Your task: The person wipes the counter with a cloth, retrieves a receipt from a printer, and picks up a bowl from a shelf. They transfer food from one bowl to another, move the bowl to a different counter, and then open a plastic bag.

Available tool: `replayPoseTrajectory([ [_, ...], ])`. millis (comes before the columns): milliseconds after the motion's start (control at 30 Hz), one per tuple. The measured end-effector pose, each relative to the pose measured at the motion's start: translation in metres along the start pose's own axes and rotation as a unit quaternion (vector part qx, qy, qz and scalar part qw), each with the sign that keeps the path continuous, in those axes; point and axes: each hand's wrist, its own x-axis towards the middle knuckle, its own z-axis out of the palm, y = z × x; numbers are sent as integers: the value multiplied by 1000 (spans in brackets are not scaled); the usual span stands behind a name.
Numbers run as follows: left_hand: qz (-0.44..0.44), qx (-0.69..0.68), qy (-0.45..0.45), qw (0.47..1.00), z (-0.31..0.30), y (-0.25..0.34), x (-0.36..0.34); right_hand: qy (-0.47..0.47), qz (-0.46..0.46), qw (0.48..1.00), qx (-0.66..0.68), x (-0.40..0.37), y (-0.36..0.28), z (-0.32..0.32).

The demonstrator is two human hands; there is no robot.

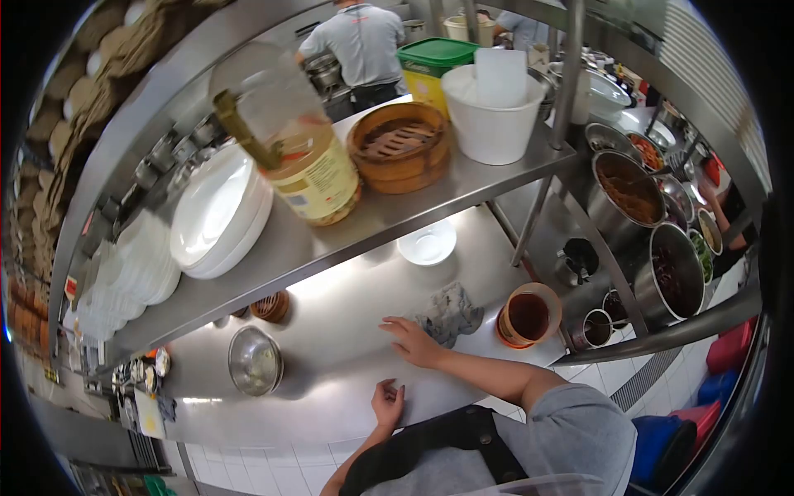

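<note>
My right hand is over the steel counter, its fingers apart and nothing in them, just left of a crumpled grey cloth. Nearer the counter's front edge is my left hand, with its fingers curled; whether anything is inside them is hidden. A tub of dark red liquid stands right of the cloth. Behind the cloth lies a white bowl. To the left of my hands a steel bowl rests on the counter, with a small bamboo steamer behind it.
A raised steel shelf crosses above the counter, bearing white plates, a large jar, a bamboo steamer and a white bucket. Steel pots stand at the right. A person stands beyond the shelf.
</note>
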Motion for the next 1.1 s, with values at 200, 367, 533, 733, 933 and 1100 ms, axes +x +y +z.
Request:
replayPoseTrajectory([
  [200,6,29,4,1000,5,3,-1,80,10,997,-15,-30,-18,-53],
  [367,-7,-7,-1,1000,4,3,-5,62,-78,993,-57,-88,-28,-49],
  [533,-33,-144,-56,987,-4,19,-13,-56,-79,993,-67,-162,-62,-12],
  [733,22,-161,-151,975,-36,32,-86,-217,-54,973,-50,-225,-117,71],
  [933,-22,-89,-66,994,-74,-69,-228,-319,-88,933,-145,-274,-152,111],
  [1100,-105,221,56,968,-125,-291,-335,-156,82,938,-299,-249,-138,66],
])
